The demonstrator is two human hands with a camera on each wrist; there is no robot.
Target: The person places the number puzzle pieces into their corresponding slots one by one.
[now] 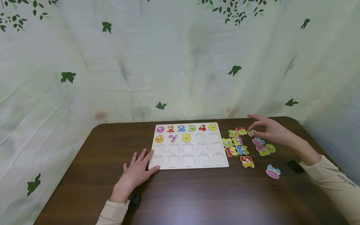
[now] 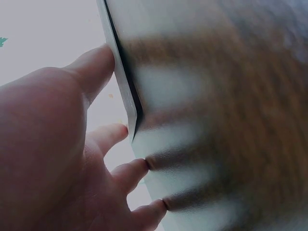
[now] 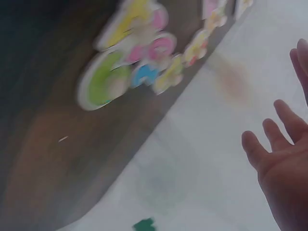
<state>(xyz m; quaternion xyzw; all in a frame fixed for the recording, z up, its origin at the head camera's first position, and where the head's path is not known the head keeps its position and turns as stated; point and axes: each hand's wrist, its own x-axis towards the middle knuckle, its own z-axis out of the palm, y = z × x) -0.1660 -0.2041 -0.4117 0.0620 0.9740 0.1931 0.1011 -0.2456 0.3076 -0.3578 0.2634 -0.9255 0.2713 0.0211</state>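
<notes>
Two sides of pale curtain [image 1: 168,72], printed with dark green leaf-like shapes and sprigs along the top, stand behind and around a dark brown wooden table [image 1: 197,197], whose surface catches a soft sheen near the front. On it, towards the far edge, lies a flat white number board [image 1: 180,156]. Coloured digits 0 to 5 fill its top row and 6, 7 and 8 sit in the second; the remaining outlined spaces are unfilled.

Just right of the board lies a loose cluster of colourful number pieces [image 1: 232,142], some touching. A red and yellow piece [image 1: 247,162] lies nearer the front, and a pink and blue piece [image 1: 273,172] rests apart, farther right.

The left hand [image 1: 135,173] lies palm down with fingers spread, at the board's lower left corner; its thumb touches the edge, and other fingertips rest on the tabletop. The right hand [image 1: 272,131] is over the far side of the cluster, middle finger extended, thumb and forefinger at a small yellowish piece [image 1: 251,133]. Whether they pinch it or only touch it, I cannot tell. Beige sleeves [image 1: 332,184] cover both forearms.
</notes>
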